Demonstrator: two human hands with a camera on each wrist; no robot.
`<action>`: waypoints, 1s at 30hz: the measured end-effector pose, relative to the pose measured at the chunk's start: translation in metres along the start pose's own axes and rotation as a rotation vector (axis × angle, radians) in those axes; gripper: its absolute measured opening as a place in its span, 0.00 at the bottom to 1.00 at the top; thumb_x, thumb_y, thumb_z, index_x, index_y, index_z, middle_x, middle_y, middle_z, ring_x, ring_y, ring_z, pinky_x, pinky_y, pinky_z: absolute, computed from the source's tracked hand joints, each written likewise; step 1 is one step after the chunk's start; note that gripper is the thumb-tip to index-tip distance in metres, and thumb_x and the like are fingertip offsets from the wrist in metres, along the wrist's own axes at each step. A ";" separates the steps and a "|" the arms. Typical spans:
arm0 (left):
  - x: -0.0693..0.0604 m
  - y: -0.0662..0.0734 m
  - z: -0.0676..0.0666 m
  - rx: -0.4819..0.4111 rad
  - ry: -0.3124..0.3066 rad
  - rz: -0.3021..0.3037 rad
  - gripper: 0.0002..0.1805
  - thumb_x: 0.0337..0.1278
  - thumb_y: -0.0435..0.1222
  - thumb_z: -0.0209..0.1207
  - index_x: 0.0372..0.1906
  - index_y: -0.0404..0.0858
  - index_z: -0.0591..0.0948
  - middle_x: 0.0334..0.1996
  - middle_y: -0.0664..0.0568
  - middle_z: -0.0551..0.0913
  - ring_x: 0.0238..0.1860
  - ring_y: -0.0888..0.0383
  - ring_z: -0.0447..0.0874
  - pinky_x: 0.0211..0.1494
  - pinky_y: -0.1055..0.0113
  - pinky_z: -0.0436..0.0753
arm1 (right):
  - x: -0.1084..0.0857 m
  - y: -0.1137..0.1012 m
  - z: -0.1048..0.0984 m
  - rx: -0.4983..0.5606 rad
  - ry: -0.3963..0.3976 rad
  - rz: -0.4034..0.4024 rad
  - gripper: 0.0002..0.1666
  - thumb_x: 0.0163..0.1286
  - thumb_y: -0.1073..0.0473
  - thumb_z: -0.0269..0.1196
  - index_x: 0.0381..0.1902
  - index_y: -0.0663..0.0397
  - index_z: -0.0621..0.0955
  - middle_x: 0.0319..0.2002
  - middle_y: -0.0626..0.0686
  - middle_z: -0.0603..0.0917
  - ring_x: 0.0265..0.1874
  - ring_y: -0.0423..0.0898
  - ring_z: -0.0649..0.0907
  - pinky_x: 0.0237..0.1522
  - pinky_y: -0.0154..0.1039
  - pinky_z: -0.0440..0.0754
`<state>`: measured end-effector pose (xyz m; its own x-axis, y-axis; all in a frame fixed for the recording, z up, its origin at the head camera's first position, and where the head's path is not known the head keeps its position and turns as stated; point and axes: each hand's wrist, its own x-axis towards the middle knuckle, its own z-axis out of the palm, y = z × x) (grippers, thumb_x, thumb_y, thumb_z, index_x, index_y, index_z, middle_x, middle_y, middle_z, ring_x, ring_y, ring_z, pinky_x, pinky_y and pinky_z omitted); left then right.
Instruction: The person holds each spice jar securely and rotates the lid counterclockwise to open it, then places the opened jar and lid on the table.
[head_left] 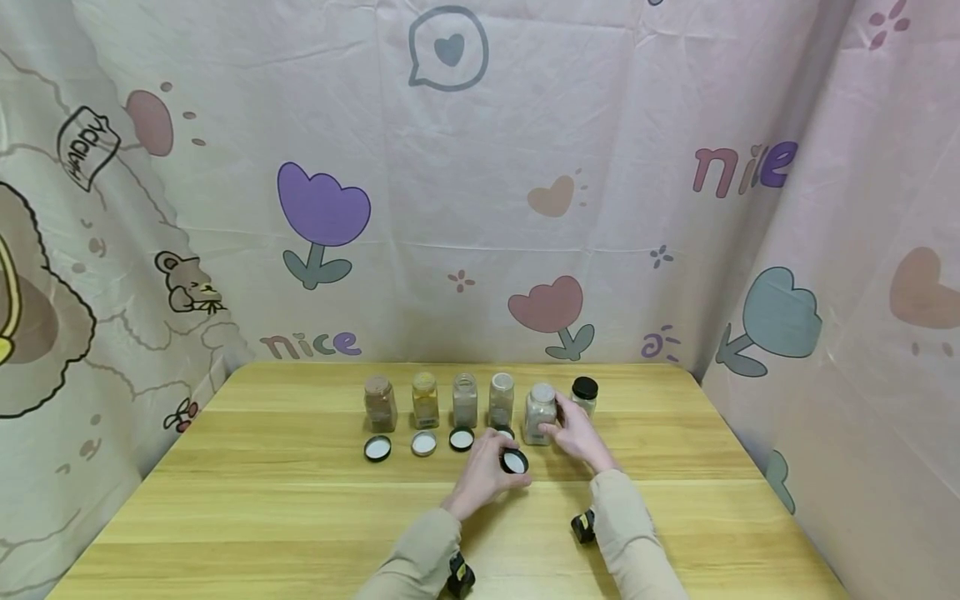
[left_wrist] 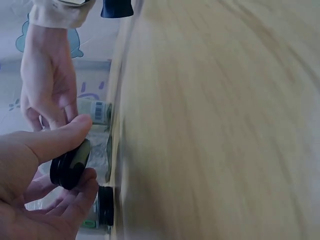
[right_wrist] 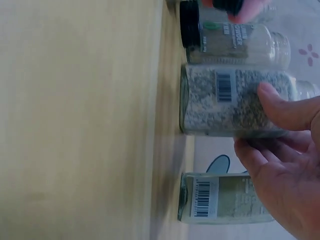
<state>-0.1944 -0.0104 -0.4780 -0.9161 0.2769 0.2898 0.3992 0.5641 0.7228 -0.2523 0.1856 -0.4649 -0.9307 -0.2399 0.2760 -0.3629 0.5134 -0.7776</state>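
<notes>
My left hand (head_left: 486,475) pinches a black screw lid (head_left: 514,462) between thumb and fingers, its white inner face showing in the head view. In the left wrist view the same lid (left_wrist: 67,167) is seen edge-on. Just behind and to the right, my right hand (head_left: 576,429) grips a glass jar (head_left: 540,417) by its side; it stands uncapped on the table. Up close in the right wrist view, that jar (right_wrist: 235,100) holds greyish-white contents and bears a barcode label, with my thumb (right_wrist: 275,102) across its side.
Left of the held jar stand uncapped jars with brown (head_left: 381,406), yellow (head_left: 425,402) and greyish (head_left: 465,404) contents, and another jar (head_left: 501,402). Black-rimmed lids (head_left: 377,448) lie before them. A black-capped jar (head_left: 584,389) stands at the right. A printed curtain (head_left: 450,317) hangs behind the table.
</notes>
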 end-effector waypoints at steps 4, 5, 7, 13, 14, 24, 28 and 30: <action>0.003 0.004 0.005 0.024 0.002 -0.011 0.29 0.37 0.36 0.80 0.48 0.28 0.85 0.44 0.44 0.81 0.48 0.48 0.78 0.53 0.58 0.77 | 0.001 -0.001 0.004 -0.024 0.063 0.003 0.33 0.62 0.75 0.66 0.65 0.72 0.70 0.57 0.71 0.82 0.63 0.66 0.79 0.68 0.58 0.78; 0.004 0.004 0.006 0.031 0.005 -0.009 0.29 0.37 0.36 0.80 0.48 0.28 0.85 0.43 0.44 0.81 0.47 0.48 0.78 0.53 0.57 0.77 | 0.001 -0.002 0.004 -0.032 0.076 0.007 0.33 0.62 0.74 0.66 0.65 0.72 0.71 0.56 0.71 0.82 0.62 0.66 0.79 0.68 0.58 0.78; 0.006 0.005 0.008 0.047 0.014 0.001 0.29 0.38 0.36 0.80 0.48 0.28 0.85 0.42 0.44 0.82 0.46 0.47 0.79 0.52 0.56 0.78 | 0.002 -0.002 0.006 -0.044 0.093 0.017 0.33 0.62 0.74 0.66 0.65 0.72 0.70 0.56 0.71 0.82 0.62 0.66 0.80 0.67 0.58 0.79; 0.010 0.006 0.015 0.064 0.028 -0.012 0.28 0.42 0.37 0.78 0.51 0.29 0.84 0.44 0.41 0.85 0.49 0.43 0.82 0.57 0.49 0.80 | 0.007 -0.002 0.008 -0.052 0.112 0.039 0.32 0.63 0.75 0.65 0.64 0.73 0.70 0.58 0.73 0.80 0.63 0.66 0.78 0.68 0.58 0.78; 0.011 0.006 0.016 0.059 0.031 -0.015 0.28 0.42 0.37 0.77 0.51 0.29 0.83 0.45 0.41 0.86 0.50 0.42 0.82 0.58 0.48 0.80 | 0.008 -0.002 0.008 -0.055 0.117 0.040 0.32 0.63 0.75 0.65 0.65 0.73 0.69 0.58 0.73 0.80 0.63 0.67 0.78 0.68 0.58 0.78; 0.021 0.006 0.023 0.054 0.051 -0.017 0.29 0.40 0.32 0.77 0.51 0.24 0.82 0.45 0.36 0.88 0.49 0.41 0.87 0.55 0.51 0.87 | 0.014 -0.002 0.008 -0.119 0.122 0.060 0.33 0.64 0.74 0.64 0.67 0.72 0.68 0.57 0.73 0.80 0.62 0.67 0.79 0.65 0.58 0.80; 0.025 0.007 0.026 0.072 0.058 -0.044 0.28 0.40 0.31 0.78 0.50 0.24 0.82 0.43 0.36 0.89 0.47 0.42 0.88 0.52 0.53 0.88 | 0.015 -0.003 0.009 -0.135 0.111 0.065 0.35 0.65 0.75 0.62 0.70 0.72 0.66 0.59 0.73 0.80 0.62 0.67 0.79 0.67 0.60 0.78; 0.027 0.009 0.027 0.097 0.063 -0.048 0.28 0.40 0.32 0.78 0.50 0.25 0.83 0.43 0.37 0.89 0.46 0.43 0.88 0.50 0.55 0.88 | 0.015 -0.003 0.009 -0.143 0.111 0.063 0.36 0.66 0.75 0.61 0.71 0.72 0.64 0.60 0.74 0.78 0.63 0.67 0.78 0.68 0.60 0.77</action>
<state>-0.2151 0.0233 -0.4810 -0.9337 0.1999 0.2971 0.3534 0.6488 0.6739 -0.2643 0.1727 -0.4638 -0.9481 -0.1150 0.2964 -0.2992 0.6384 -0.7091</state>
